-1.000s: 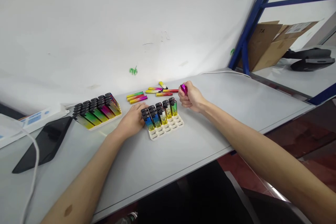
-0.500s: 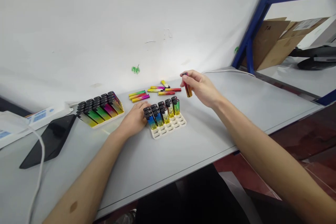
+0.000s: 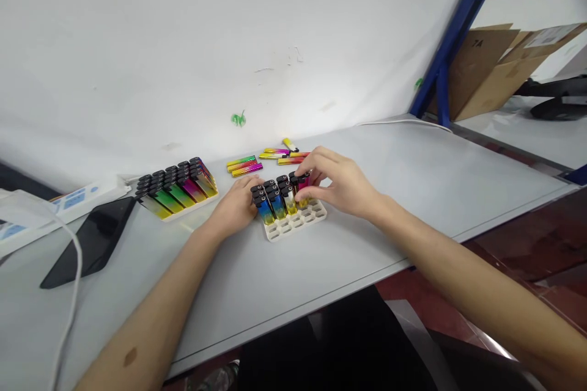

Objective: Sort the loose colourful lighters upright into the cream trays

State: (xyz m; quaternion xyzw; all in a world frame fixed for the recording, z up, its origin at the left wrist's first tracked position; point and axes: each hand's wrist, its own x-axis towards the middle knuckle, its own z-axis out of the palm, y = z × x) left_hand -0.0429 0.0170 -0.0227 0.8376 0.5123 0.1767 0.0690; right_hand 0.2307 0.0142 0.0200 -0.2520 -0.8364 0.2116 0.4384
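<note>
My right hand (image 3: 337, 182) is closed on a pink and yellow lighter (image 3: 303, 184), held upright at the right part of a white slotted tray (image 3: 287, 229). Fingers cover much of this lighter; whether its base is fully in a slot, I cannot tell. Several metallic lighters with black tops, among them a blue one (image 3: 265, 210), stand in the tray's back rows, while slots at the front show bare. At the tray's left end my left hand (image 3: 233, 206) lies against it, fingers curled round its back corner and partly hidden by the lighters.
A full tray of lighters (image 3: 177, 192) stands to the left. Several loose lighters (image 3: 245, 165) lie near the wall. Further left are a black phone-like slab (image 3: 89, 241) and a white cable (image 3: 76, 269). Cardboard boxes (image 3: 488, 67) stand behind a blue frame (image 3: 443, 73).
My right hand has moved left and down, bringing the lighter from above the table to the tray. My left hand stays at the tray's left end.
</note>
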